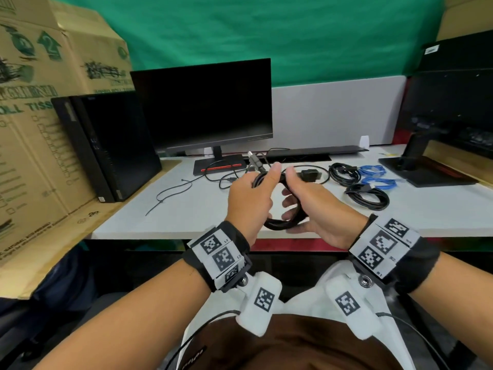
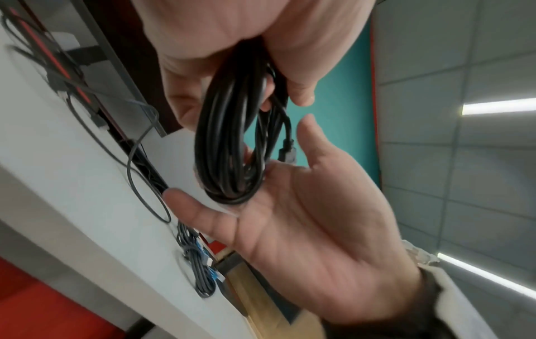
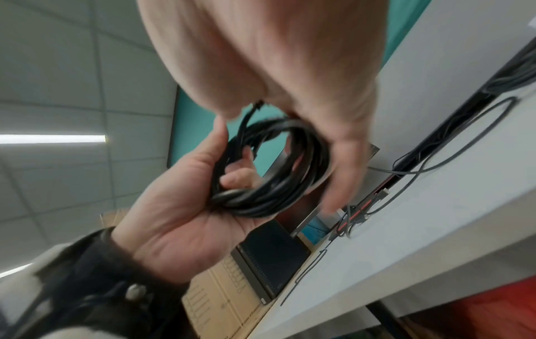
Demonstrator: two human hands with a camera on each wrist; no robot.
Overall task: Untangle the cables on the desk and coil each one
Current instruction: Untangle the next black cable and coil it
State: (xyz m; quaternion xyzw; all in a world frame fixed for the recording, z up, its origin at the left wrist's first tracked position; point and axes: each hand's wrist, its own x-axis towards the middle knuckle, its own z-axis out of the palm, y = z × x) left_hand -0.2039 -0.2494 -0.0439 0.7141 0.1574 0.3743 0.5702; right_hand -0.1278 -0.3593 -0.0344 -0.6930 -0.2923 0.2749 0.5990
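Note:
A black cable wound into a coil hangs above the desk's front edge between both hands. My left hand grips the coil's top, its thumb over the strands and its fingers curled through the loop. The cable's metal plug sticks up behind that hand. My right hand lies under the coil with its palm open. The coil's lower end rests there, and the thumb stands apart from it. On the desk, a loose thin black cable trails near the monitor foot.
Two coiled black cables and blue cable bundles lie at the right of the white desk. A black adapter, a cable tie, a monitor, a PC tower, a keyboard and cardboard boxes surround them.

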